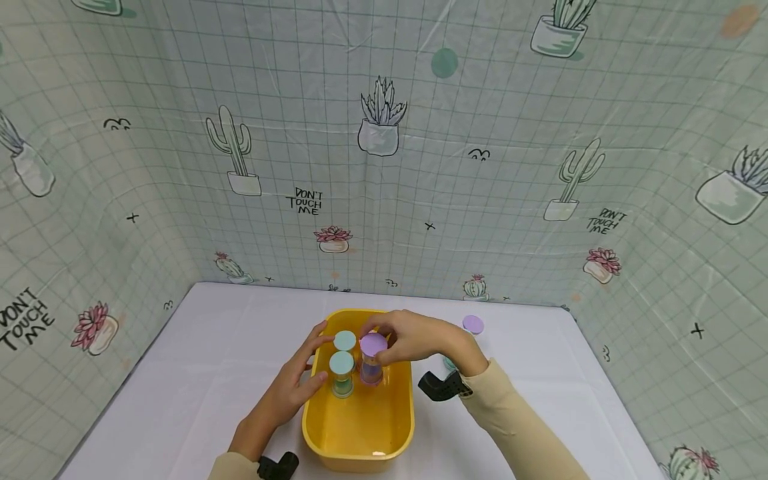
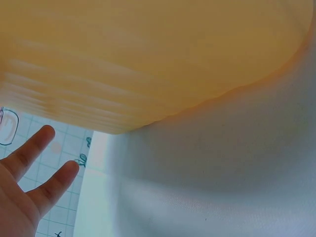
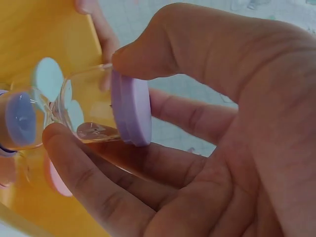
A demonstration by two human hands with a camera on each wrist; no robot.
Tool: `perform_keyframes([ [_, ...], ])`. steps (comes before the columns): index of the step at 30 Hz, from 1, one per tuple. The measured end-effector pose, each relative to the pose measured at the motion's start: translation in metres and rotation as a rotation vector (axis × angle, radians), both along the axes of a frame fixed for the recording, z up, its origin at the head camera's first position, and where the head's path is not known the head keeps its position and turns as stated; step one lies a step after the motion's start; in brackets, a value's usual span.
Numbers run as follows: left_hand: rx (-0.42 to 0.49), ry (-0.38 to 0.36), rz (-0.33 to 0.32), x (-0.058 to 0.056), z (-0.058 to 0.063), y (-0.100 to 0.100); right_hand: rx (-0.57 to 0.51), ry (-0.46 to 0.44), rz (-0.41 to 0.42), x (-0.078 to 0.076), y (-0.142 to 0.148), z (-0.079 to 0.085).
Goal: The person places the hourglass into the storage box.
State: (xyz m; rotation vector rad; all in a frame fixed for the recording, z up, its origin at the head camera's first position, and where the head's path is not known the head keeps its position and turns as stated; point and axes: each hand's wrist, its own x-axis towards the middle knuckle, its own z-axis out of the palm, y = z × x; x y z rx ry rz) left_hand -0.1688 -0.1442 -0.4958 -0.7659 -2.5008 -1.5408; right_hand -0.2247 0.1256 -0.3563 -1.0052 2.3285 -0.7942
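My right hand [image 1: 411, 337] holds a purple-capped sand timer [image 1: 373, 345] over the inside of a yellow tub [image 1: 360, 433]. In the right wrist view, thumb and fingers close around its purple cap [image 3: 132, 108] and clear glass, and blue sand [image 3: 20, 118] shows in the far bulb. Two sand timers with light teal caps, one farther back [image 1: 345, 341] and one nearer [image 1: 342, 363], stand upright in the tub, left of the held one. My left hand [image 1: 294, 383] rests at the tub's left rim, fingers extended and spread. A pink cap [image 3: 58, 175] shows beyond the right fingers.
Right of the tub, partly behind the right forearm, are another purple cap [image 1: 473, 325] and a teal piece [image 1: 449, 363] on the white table [image 1: 240, 327]. A cactus-print cloth [image 1: 420, 187] surrounds the table at the back and sides.
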Motion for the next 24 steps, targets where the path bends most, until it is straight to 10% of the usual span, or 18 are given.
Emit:
perform_keyframes([
  [24, -0.013, 0.019, 0.011, 0.001, 0.000, 0.000, 0.173, 0.020, -0.040, -0.003, -0.022, -0.032],
])
